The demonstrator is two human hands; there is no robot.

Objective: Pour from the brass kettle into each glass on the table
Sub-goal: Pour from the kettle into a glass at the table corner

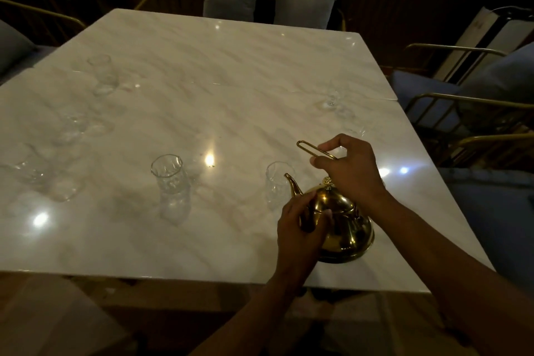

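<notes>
Head view shows the brass kettle [341,225] standing on the marble surface [202,66] near its right edge — right hand [351,170] fingers pinching the wire handle [315,150] ready to lift, left hand [303,228] curled round the spout base, likely steadying it beside the nearest glass [277,185].

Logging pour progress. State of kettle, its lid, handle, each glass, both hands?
brass kettle: on the table, not yet pouring
lid: on
handle: raised, held by right hand
left hand: grips kettle body below the spout
glass beside spout: upright, contents unclear
centre glass: upright, looks empty
far left glass: upright
other glasses at left and right: too faint to judge
</notes>
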